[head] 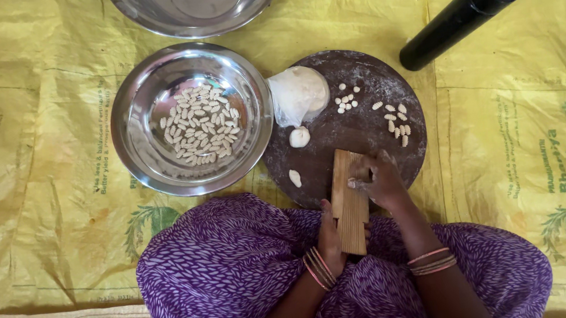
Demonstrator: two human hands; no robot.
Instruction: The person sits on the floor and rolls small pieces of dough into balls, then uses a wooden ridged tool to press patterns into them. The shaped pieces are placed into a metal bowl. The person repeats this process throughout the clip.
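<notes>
My left hand (331,238) grips the near end of a small ridged wooden board (349,201) that leans on the round dark wooden board (355,129). On the ridged board's upper part my right hand (379,179) presses a small bit of dough with its fingers. A large lump of white dough (301,92) in clear plastic lies at the round board's far left edge. Two small dough pieces (299,137) lie below it. Several tiny shaped dough pieces (396,123) lie on the round board's right side.
A steel bowl (136,134) to the left holds several shaped dough pieces. Another steel bowl (196,20) sits at the top edge. A black cylindrical bottle (460,15) lies at upper right. Everything rests on a yellow printed plastic sheet (508,160). My purple patterned clothing (238,272) fills the foreground.
</notes>
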